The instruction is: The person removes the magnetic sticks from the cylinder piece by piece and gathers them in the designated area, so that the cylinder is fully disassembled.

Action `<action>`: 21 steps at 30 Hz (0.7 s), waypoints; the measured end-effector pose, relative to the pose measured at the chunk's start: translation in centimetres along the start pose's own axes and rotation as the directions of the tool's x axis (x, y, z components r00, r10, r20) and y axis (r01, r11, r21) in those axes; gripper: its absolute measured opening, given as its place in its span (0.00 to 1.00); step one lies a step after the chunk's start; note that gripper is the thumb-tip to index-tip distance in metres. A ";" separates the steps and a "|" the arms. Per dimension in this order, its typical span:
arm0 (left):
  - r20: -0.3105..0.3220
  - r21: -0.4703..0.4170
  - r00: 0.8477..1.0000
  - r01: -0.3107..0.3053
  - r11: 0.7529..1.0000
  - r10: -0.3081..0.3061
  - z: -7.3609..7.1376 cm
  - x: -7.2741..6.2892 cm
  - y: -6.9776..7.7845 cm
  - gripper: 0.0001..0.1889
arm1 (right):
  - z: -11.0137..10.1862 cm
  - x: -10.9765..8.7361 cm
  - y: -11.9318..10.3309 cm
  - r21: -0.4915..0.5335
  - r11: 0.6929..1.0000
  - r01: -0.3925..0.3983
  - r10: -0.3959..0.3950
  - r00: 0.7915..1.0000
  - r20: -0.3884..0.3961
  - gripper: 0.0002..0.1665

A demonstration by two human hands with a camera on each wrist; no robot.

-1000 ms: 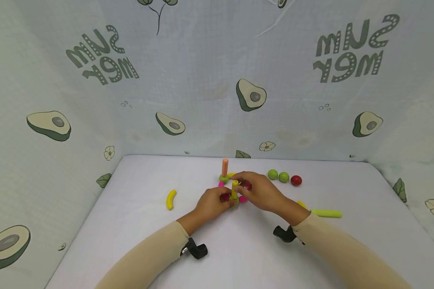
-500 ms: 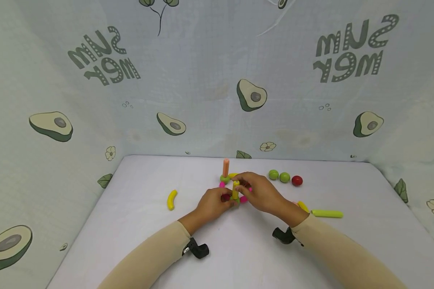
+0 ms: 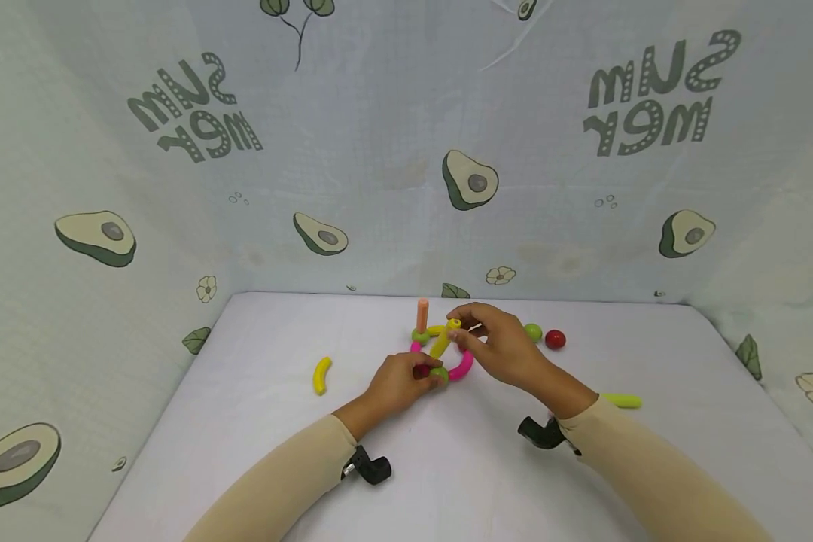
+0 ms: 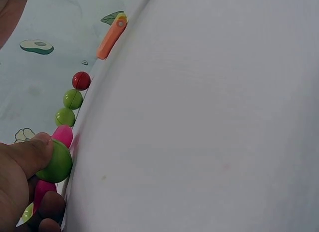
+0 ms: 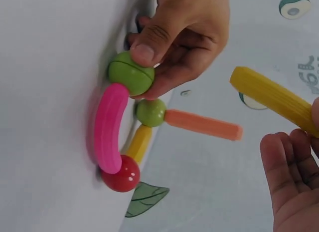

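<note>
The yellow rod (image 5: 271, 98) is pinched by the right hand (image 3: 501, 345), tilted and apart from the green ball (image 5: 131, 75), which is pinched by the left hand (image 3: 398, 382) beside a curved pink rod (image 5: 109, 129).

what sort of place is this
Probably an indoor tabletop play or filming booth: a white-covered table, avocado-print cloth hanging behind and beside it, and a toy structure of balls and sticks.

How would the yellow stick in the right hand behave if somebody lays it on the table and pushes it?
The yellow stick is probably stiff: it looks straight, although the right hand holds it near one end. Its faceted sides suggest it may roll unevenly, not freely.
</note>
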State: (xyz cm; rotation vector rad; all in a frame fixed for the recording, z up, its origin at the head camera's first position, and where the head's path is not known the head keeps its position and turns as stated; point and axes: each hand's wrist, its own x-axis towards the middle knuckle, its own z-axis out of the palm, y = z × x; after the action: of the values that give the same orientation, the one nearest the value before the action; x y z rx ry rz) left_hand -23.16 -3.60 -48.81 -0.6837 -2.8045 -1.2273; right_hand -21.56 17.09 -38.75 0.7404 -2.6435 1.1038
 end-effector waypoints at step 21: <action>0.005 -0.036 1.000 0.023 0.999 -0.023 0.1 0.2 -0.2 0.15 | -2.1 -3.2 4.5 -0.023 0.992 -0.124 0.126 0.983 0.137 0.14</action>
State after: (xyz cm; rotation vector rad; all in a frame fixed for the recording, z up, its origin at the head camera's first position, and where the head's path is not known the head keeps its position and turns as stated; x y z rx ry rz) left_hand -23.35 -3.56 -48.97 -0.6591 -2.8083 -1.2843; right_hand -21.13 22.48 -41.12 0.6797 -2.8455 1.1004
